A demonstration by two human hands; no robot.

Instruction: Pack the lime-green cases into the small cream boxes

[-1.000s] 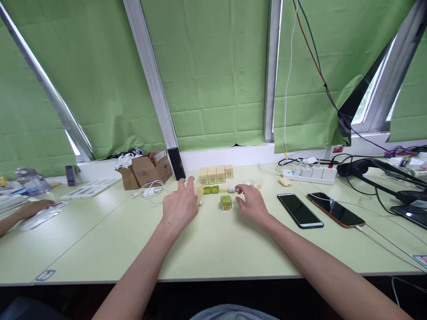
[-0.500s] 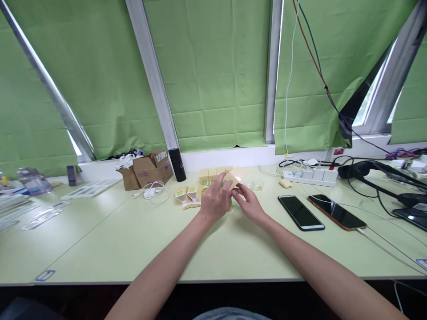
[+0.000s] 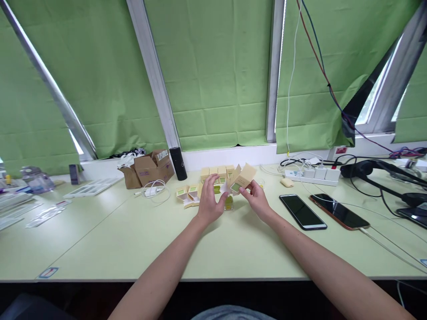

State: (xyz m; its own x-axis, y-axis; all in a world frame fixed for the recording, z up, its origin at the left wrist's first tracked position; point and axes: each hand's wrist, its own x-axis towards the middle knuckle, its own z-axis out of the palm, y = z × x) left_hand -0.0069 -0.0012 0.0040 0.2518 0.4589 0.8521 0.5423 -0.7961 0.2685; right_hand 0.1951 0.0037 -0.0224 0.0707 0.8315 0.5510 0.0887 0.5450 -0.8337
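A small cream cardboard box point(image 3: 244, 177) with a window and a raised flap is pinched in my right hand point(image 3: 257, 201), tilted above the table. To its left is my left hand point(image 3: 210, 202), fingers and thumb spread apart, the thumb close to the white inner flap. Below, between the hands, a small clear container point(image 3: 228, 203) with yellow-green contents rests on the table. Several similar boxes point(image 3: 218, 171) stand in a row behind my left hand. Opened cream boxes point(image 3: 187, 195) lie just left of it.
A brown carton point(image 3: 150, 171) and a black cylinder point(image 3: 178, 164) stand at the back left. Two phones, one black-screened with a white edge point(image 3: 303, 212), the other cabled point(image 3: 339, 210), lie right of my arm. A white power strip point(image 3: 316, 174) and headset point(image 3: 376, 178) sit behind them.
My hands have moved apart. The box has come up and right in my right hand, with its flap raised, while my left hand has opened. The clear container below now shows more.
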